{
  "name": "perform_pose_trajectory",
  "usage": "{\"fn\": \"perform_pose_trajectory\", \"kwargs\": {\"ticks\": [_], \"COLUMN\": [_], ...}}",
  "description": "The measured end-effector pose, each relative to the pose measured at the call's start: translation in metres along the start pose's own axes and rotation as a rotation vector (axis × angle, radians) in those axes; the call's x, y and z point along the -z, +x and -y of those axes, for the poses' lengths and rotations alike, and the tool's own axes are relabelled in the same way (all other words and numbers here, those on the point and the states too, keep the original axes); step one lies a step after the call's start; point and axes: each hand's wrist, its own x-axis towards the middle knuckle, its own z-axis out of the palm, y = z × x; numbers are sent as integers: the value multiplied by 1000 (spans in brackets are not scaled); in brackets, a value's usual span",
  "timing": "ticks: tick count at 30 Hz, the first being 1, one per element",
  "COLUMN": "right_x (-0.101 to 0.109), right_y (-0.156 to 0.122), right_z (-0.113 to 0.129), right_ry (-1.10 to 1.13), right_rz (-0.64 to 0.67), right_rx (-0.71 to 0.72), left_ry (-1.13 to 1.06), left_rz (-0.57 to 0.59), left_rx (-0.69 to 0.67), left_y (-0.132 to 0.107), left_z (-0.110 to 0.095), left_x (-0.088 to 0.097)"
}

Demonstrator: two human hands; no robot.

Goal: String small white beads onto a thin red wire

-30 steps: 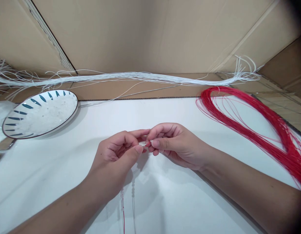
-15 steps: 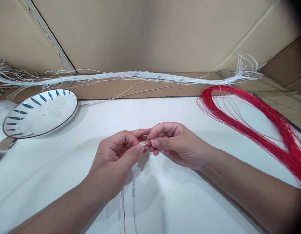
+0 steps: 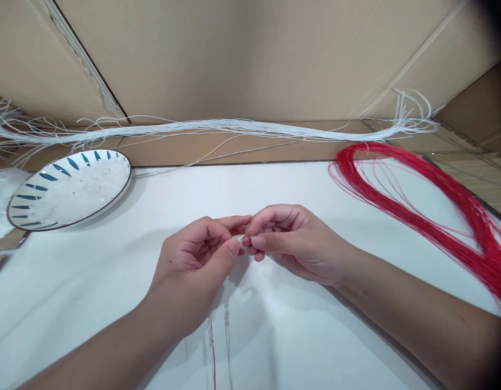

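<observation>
My left hand (image 3: 195,262) pinches a small whitish bead (image 3: 239,238) between thumb and forefinger. Right against it, my right hand (image 3: 293,238) is closed in a pinch at the bead's other side, on what looks like the end of a thin cord; the fingertips hide most of it. Below my left hand hangs a red cord (image 3: 214,363) with several clear beads (image 3: 210,327) on it, its upper part hidden behind the hand. The hands almost touch, just above the white tabletop (image 3: 299,336).
An oval plate (image 3: 67,189) with dark leaf marks holds small clear pieces at the left. A red cord hank (image 3: 429,211) lies at the right. Along the back runs a bundle of white cords (image 3: 234,126), before a cardboard wall (image 3: 234,59). A plastic bag (image 3: 4,203) is at the far left.
My fingertips have drawn slightly closer, with the whitish bead turned a little between them. The hanging beaded cord has swung slightly to the right.
</observation>
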Motion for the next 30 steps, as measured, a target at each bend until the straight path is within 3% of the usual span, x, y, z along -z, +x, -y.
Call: {"fn": "perform_pose_trajectory", "kwargs": {"ticks": [12,23,30], "right_x": [-1,2,2], "right_y": [0,1,0], "right_z": [-4,-7,-6], "right_ry": [-19,8,-140], "right_rz": [-39,-43,-5], "right_rx": [37,61,89], "left_ry": [132,99,210], "left_rz": [14,43,123], "left_rx": [-88,-83,-42], "left_y": [-1,-1,3], "left_z": [2,2,2], "left_x": [0,0,6]}}
